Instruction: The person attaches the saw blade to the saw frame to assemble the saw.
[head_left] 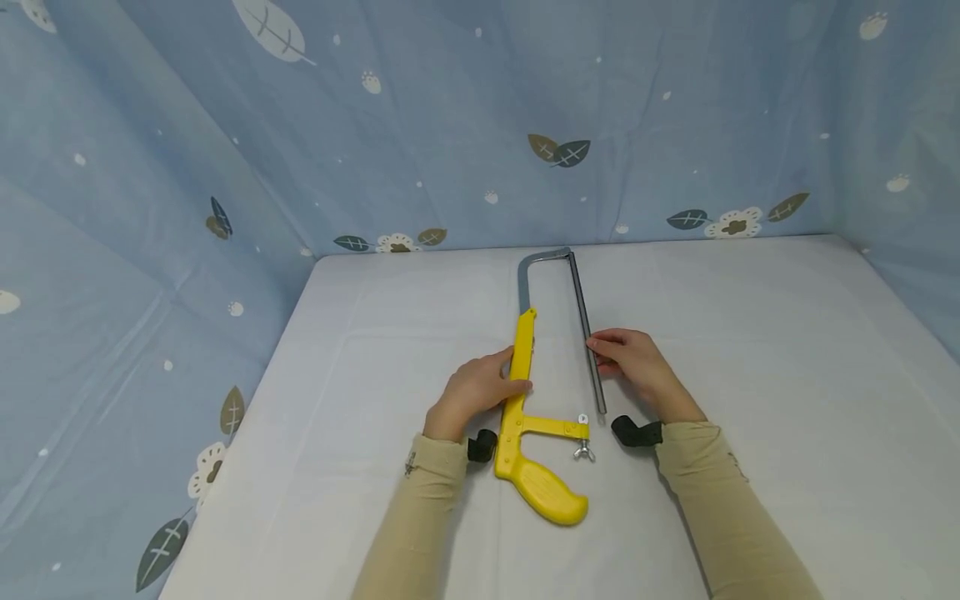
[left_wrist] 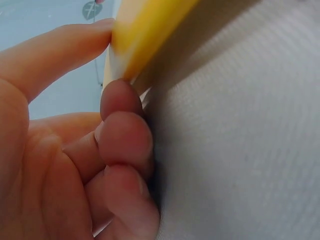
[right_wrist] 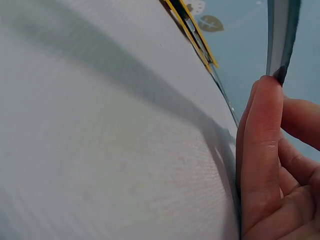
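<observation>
A hacksaw frame with a yellow body point(head_left: 520, 358) and grey metal bow lies on the white table, its yellow handle point(head_left: 551, 495) toward the front. My left hand point(head_left: 477, 387) grips the yellow body from the left, thumb and fingers on its edges; the left wrist view shows the yellow part point(left_wrist: 155, 30) between them. A long grey blade point(head_left: 587, 333) hangs from the bow's far tip, its near end apart from the wing-nut post point(head_left: 583, 442). My right hand point(head_left: 637, 367) pinches the blade near its middle; in the right wrist view the blade point(right_wrist: 283, 35) stands at the fingertips.
The white-covered table point(head_left: 360, 333) reaches back to a blue patterned curtain point(head_left: 450, 125), which also hangs at the left and right sides. Black camera mounts point(head_left: 636, 432) sit at both wrists, close to the saw.
</observation>
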